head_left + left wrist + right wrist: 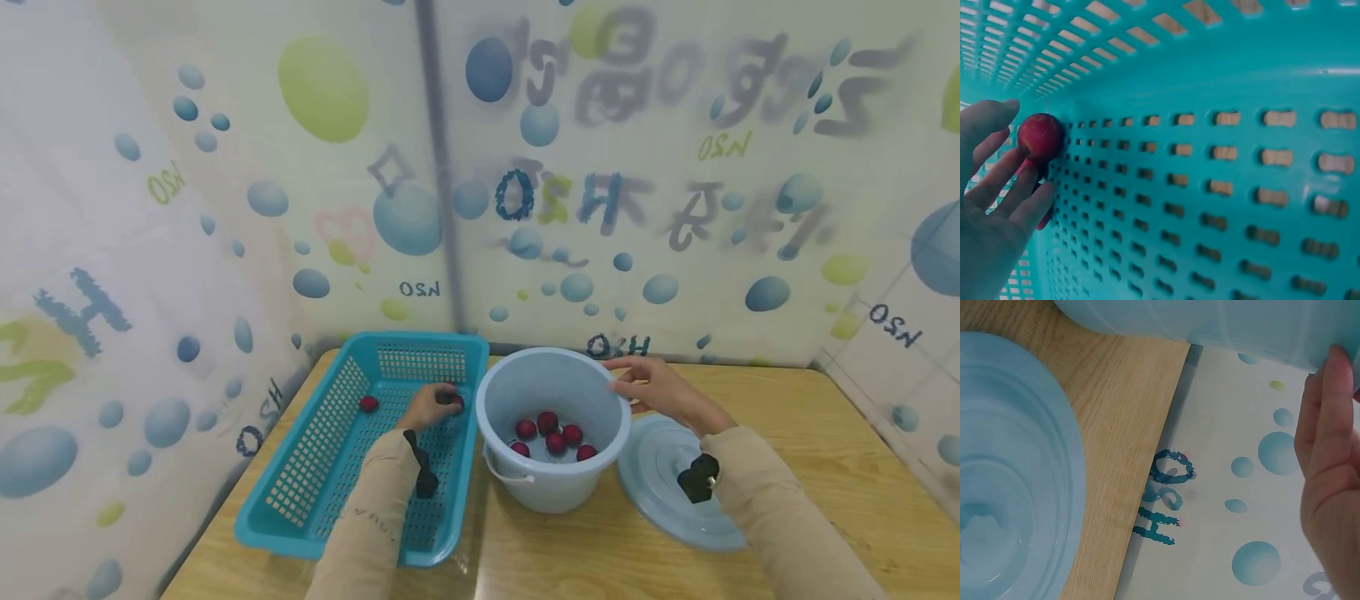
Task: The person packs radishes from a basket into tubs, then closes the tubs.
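Observation:
In the turquoise basket (255, 533), my left hand (429, 406) reaches toward the right wall. Its fingers are spread beside a round dark red fruit (1041, 136), touching its near side, with the thumb apart above. More red shows below that fruit, partly hidden by the fingers. Another red fruit (368, 404) lies alone near the basket's left side. My right hand (663, 390) holds the rim of the light blue bucket (555, 487), thumb on the rim and fingers along the outer wall. Several red fruits (555, 442) lie on the bucket's bottom.
A light blue round lid (652, 492) lies on the wooden table (810, 433), right of the bucket and partly under my right forearm. The bucket's handle (506, 475) hangs down at its front left. A patterned wall covering (540, 292) rises behind the table.

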A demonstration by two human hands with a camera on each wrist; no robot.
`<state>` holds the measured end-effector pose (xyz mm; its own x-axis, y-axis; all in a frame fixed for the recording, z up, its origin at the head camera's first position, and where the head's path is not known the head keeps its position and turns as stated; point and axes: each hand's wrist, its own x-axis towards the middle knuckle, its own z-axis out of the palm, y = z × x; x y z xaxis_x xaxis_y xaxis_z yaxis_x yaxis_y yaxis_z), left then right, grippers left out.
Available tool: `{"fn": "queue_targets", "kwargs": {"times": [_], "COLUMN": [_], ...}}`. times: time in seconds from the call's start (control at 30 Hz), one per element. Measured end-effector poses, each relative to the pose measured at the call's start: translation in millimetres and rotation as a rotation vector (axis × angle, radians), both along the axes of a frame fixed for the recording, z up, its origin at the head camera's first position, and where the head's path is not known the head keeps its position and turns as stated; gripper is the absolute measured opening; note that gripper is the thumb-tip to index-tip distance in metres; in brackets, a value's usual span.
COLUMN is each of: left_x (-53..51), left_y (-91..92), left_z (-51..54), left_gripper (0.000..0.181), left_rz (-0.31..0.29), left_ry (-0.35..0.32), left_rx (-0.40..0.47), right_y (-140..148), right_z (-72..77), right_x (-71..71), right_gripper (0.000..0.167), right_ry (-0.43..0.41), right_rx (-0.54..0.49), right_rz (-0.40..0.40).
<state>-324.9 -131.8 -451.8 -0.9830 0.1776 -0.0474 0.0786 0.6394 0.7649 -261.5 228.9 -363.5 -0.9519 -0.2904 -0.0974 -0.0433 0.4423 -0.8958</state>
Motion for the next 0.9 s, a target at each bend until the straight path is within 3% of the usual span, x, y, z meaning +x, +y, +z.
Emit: {"fn": "queue_targets", "kwargs": {"times": [0.9], "left_x": [4.4], "left_y": [-1.3], "left_z": [-6.5], "left_gripper": [0.033], "left_rz": [0.080], "left_ry": [-0.061], "left_rx": [-0.049], "right_y": [2.5], "right_z": [-3.7], "right_x": [-2.4], "right_gripper": [0.052], "right_ry": [0.006], "right_rx": [-0.005], "right_rz": [0.019]}}
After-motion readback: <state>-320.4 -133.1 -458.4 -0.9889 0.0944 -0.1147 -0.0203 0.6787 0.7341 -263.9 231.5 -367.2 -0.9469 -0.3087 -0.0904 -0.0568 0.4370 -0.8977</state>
